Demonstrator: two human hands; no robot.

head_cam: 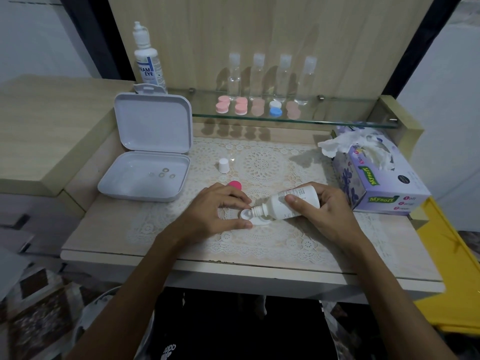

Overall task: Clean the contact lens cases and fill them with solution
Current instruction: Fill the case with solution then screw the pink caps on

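Note:
A white contact lens case point(255, 220) lies open on the lace mat at the middle of the table. My left hand point(215, 211) pinches its left well between thumb and fingertips. My right hand point(320, 209) grips a white solution bottle point(288, 205), tipped on its side with the nozzle pointing left over the case's left well. The bottle's white cap point(223, 165) stands on the mat farther back. A pink case lid point(235, 185) lies just behind my left hand.
An open white box point(148, 162) with several lenses sits at the left. A tissue box point(376, 175) stands at the right. On the glass shelf point(324, 118) are several closed lens cases point(241, 106), clear small bottles point(258, 74) and a large solution bottle point(148, 58).

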